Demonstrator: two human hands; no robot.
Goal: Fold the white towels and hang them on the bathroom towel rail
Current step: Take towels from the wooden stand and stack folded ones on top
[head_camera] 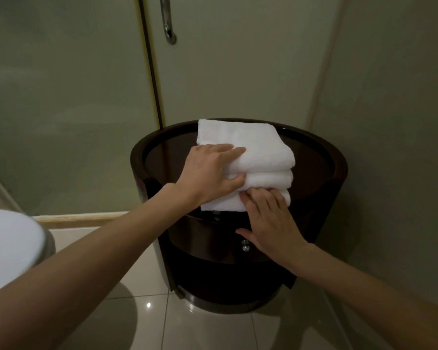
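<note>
Left fingers point(228, 151) pinch the top of three folded white towels point(250, 142) stacked on the tabletop point(314, 157), right fingers point(261, 195) tucked in below them, grip unclear; hanging remains.

Stacked white terry-cloth towels point(248, 147): soft, matt, nubby. Round dark wooden cabinet point(324, 178): glossy lacquer. Pale floor tiles point(208, 332): polished, reflective. Chrome metal handle point(168, 21): shiny.

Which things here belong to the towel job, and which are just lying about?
Job: stack of folded white terry towels; left hand gripping its upper folds; right hand touching the lowest towel.
Lying about: round dark wooden cabinet under the stack; chrome bar door handle; white rounded fixture, blurred.
</note>
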